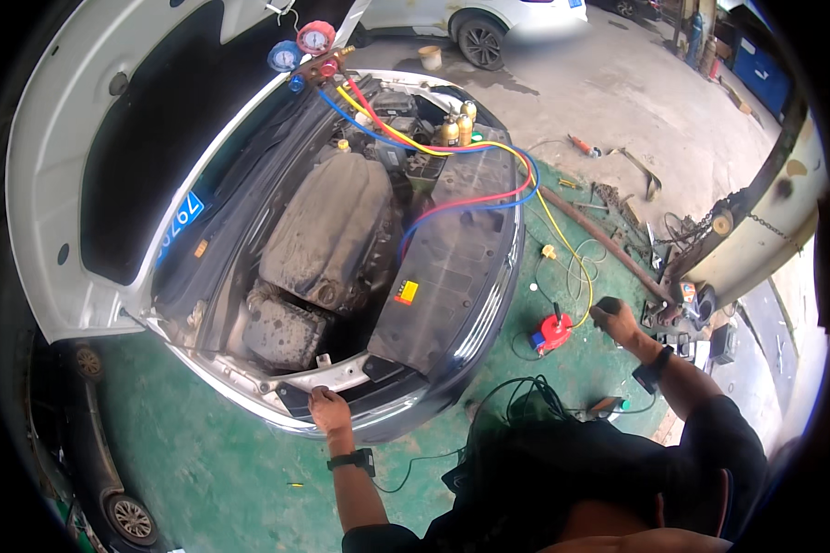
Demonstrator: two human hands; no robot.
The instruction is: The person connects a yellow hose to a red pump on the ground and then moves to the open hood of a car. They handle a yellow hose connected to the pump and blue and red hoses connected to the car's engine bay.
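Note:
Over the front corner of a white car with its hood raised, my left hand [330,410] rests at the edge of the engine bay, fingers curled together beside black trim [295,400]. Out to the right, my right hand [615,321] is closed like a fist in the air; whatever it may hold is hidden. Close to it on the floor stands a red pump [553,334], joined to a yellow hose [563,221]. That hose runs from a manifold gauge set [319,68] at the windshield side, along with red and blue hoses. A dusty engine cover [327,221] fills the bay's middle.
Several gold cans [464,129] stand on the bay's far side. A long metal bar [604,241], scattered tools and a chain [775,230] lie near a pillar at right. Dark cables [535,396] coil on the green floor near me. Another white car [482,28] is parked beyond.

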